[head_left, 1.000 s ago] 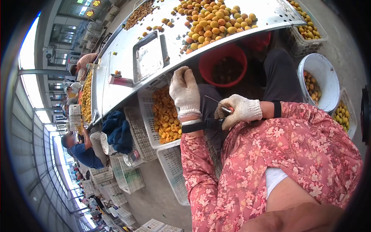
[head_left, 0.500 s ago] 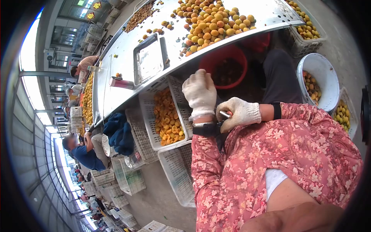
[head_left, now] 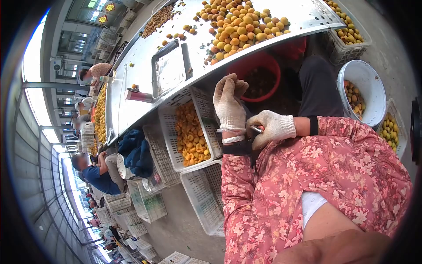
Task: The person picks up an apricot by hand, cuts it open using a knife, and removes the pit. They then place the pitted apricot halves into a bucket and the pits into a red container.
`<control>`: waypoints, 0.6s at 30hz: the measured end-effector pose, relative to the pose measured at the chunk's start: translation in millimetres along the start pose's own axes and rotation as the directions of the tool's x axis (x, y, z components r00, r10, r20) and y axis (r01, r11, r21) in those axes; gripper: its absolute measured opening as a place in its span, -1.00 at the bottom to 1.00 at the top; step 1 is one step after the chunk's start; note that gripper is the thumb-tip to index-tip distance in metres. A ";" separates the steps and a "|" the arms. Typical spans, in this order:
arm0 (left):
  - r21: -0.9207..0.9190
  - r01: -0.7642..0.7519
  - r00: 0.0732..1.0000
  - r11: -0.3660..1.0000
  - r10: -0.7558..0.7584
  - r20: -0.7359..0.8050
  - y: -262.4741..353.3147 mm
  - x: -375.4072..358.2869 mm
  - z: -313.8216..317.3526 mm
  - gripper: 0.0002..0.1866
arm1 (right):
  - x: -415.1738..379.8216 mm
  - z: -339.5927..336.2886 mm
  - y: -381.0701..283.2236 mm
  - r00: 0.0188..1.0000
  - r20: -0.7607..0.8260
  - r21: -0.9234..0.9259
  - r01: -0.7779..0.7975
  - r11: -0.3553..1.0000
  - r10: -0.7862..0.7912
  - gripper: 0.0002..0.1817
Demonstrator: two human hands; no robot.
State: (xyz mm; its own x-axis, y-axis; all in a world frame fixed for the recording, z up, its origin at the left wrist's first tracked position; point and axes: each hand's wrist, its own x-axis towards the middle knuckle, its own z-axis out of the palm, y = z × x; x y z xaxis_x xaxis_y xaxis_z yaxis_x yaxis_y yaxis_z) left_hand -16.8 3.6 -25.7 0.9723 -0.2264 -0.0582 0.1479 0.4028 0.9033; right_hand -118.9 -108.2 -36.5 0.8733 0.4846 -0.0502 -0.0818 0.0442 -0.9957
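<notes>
My left hand, in a whitish work glove with brownish fingers, is raised in front of the table edge. Its fingers are curled together and I see nothing in them. Around that wrist sit a white band and a black strap. Close beside the wrist, my right hand, gloved too, is closed around a small metal-ended tool. Only the tool's tip shows, so its exact kind is hidden. Beyond my hands a red basin with dark contents stands under the table.
Apricots are heaped on the metal table, near a metal tray. Below is a white crate of halved apricots. A white bucket stands right. A person in blue sits further left.
My left hand has turned at the wrist, bringing its curled fingers and the white band into view. My right hand stays nearly in place, still holding the small tool.
</notes>
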 end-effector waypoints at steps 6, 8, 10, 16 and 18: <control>0.361 -0.202 0.978 0.910 0.204 0.035 7.1 -1.9 6.2 -0.83 | -0.9 1.4 0.5 1.000 0.004 0.036 0.011 0.999 -0.011 -0.71; 0.362 -0.172 0.982 0.916 0.187 -0.006 12.4 -0.7 8.8 -0.83 | -8.0 -5.8 -12.1 0.998 -0.032 0.055 -0.047 0.997 0.049 -0.71; 0.304 -0.101 0.989 0.947 0.129 -0.073 13.9 0.3 8.8 -0.83 | -12.1 -11.8 -8.6 0.997 -0.073 0.224 0.002 0.974 0.015 -0.74; 0.286 -0.055 0.995 0.957 0.030 0.094 8.8 -1.8 19.7 -0.83 | -26.4 -49.7 -22.7 0.880 -0.408 0.570 0.036 0.821 0.245 -0.87; 0.344 -0.054 0.976 0.937 -0.022 0.215 15.0 -8.9 34.9 -0.84 | -31.4 -62.7 -29.4 0.837 -0.483 0.656 0.152 0.739 0.256 -0.88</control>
State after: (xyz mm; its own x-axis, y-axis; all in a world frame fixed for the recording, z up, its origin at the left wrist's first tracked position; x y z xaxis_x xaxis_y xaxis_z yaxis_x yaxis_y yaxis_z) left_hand -29.6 -19.3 3.2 0.9072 -0.4204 0.0143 0.0237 0.0850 0.9961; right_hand -113.9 -179.5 -10.6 0.9422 -0.0046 -0.3351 -0.2429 0.6796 -0.6923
